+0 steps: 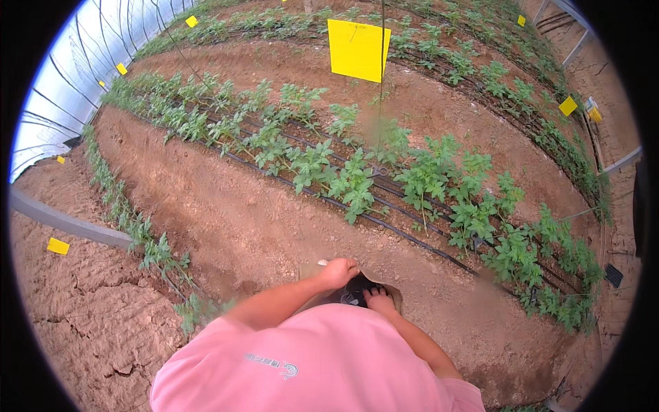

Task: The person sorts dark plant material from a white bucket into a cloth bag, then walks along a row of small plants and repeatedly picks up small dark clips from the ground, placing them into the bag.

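Observation:
A tan bag (395, 297) with a dark inside lies close in front of my body, its mouth spread. My left hand (340, 273) is closed on the bag's rim at the upper left of the opening. My right hand (379, 299) reaches into the opening on the right, its fingers partly hidden against the dark inside; whether they grip anything cannot be made out. Between the hands, small clear or grey items (350, 297) show in the bag. Beyond it stand rows of young tomato-like plants (355, 188) along black drip lines (412, 237).
A yellow sticky card (358, 50) hangs on a string ahead. Grey metal arches (72, 220) stand at left and right. A plant row (118, 206) runs on the left, by a cracked earth bank (92, 309). Dark hooks or clips (379, 171) lie among the plants.

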The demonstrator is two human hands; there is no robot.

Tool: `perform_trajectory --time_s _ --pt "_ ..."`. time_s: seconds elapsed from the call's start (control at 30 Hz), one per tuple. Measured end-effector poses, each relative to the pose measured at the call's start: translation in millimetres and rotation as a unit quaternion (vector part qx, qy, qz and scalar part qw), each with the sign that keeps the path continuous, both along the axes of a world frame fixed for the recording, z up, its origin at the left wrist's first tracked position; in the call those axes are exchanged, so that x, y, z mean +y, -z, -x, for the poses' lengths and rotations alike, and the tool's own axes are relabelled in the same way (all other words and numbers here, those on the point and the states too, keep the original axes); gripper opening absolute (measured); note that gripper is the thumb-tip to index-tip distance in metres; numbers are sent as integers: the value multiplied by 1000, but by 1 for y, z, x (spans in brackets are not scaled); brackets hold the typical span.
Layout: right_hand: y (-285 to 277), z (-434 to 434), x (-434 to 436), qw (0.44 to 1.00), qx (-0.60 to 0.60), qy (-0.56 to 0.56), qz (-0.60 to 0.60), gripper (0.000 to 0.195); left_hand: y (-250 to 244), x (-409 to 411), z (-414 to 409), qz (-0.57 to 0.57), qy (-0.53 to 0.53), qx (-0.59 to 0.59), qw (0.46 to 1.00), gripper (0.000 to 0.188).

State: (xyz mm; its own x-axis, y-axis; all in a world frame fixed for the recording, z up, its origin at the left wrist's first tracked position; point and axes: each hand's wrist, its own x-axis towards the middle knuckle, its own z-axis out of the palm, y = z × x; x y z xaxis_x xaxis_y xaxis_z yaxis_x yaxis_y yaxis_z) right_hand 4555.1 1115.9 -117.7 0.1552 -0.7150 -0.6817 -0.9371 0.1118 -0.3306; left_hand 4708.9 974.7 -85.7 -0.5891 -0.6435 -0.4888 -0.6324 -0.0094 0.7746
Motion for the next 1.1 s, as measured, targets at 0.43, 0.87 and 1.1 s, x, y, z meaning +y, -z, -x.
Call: perform_trajectory --time_s 0.43,0.87,1.1 --pt "-78 -16 -55 943 -135 301 -52 46 -31 -68 -16 37 76 -20 996 27" --pt "-81 -121 -137 989 -71 129 21 32 6 -152 -126 71 107 7 992 30" --pt "-111 -136 -138 832 -272 481 48 28 4 -183 -159 109 134 44 984 35"
